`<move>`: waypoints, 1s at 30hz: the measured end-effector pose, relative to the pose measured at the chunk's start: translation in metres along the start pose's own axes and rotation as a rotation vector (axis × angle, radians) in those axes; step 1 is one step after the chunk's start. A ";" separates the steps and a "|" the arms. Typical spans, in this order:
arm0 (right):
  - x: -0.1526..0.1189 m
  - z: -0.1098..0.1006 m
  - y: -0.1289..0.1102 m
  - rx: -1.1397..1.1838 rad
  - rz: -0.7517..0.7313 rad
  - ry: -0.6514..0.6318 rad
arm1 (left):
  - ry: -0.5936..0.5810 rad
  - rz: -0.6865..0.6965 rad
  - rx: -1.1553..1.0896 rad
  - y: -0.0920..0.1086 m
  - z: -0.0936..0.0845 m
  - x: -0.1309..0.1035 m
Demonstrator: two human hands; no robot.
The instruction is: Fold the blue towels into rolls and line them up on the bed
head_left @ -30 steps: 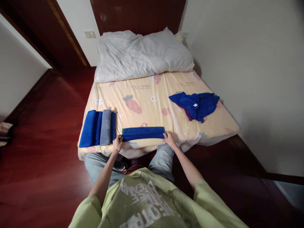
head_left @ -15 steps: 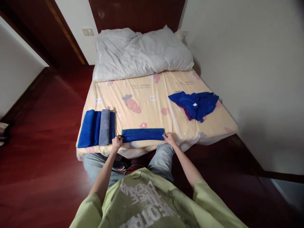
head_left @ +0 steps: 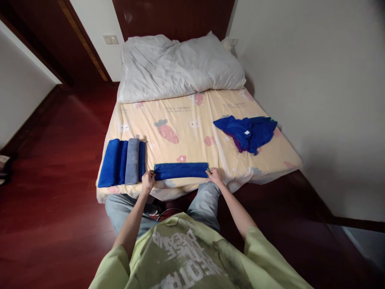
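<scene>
From where I stand, the person is at the foot of the bed (head_left: 192, 146), both hands on a long blue cloth (head_left: 181, 171) folded into a narrow strip. It lies flat near the bed's front edge, running side to side. The left hand (head_left: 148, 181) pinches its left end between thumb and fingers; the right hand (head_left: 214, 176) pinches the right end the same way.

Just beside the left hand sits a row of folded cloths: a wide blue bundle (head_left: 109, 162), a narrower blue one (head_left: 122, 161), a grey bundle (head_left: 132, 161) with pale lettering, and another blue piece (head_left: 142, 160). Over on the right, well apart from the strip, a crumpled blue heap (head_left: 260, 131) shows a white tag and some purple underneath. A pale quilt (head_left: 180, 68) is bunched against the headboard (head_left: 174, 18).
</scene>
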State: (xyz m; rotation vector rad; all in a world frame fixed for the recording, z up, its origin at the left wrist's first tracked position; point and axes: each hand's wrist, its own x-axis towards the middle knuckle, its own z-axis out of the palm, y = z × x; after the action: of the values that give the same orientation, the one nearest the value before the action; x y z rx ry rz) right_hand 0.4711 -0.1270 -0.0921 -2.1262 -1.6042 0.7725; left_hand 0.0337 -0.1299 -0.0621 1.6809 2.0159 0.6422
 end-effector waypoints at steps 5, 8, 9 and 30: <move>-0.009 -0.001 -0.008 -0.038 -0.079 0.107 | 0.054 0.085 0.052 -0.007 0.008 -0.003; -0.020 -0.004 -0.016 -0.089 -0.280 0.273 | 0.153 0.263 0.100 -0.009 0.009 -0.008; -0.024 -0.005 -0.019 -0.092 -0.363 0.295 | 0.169 0.334 0.113 -0.010 0.009 -0.010; -0.030 0.011 -0.010 -0.378 -0.700 0.025 | -0.159 0.629 0.307 -0.030 0.014 -0.016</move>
State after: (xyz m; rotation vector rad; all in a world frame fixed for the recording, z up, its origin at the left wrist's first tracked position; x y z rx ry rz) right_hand 0.4505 -0.1530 -0.0891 -1.5626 -2.4097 0.2209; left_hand 0.0210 -0.1488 -0.0913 2.4950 1.5173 0.3778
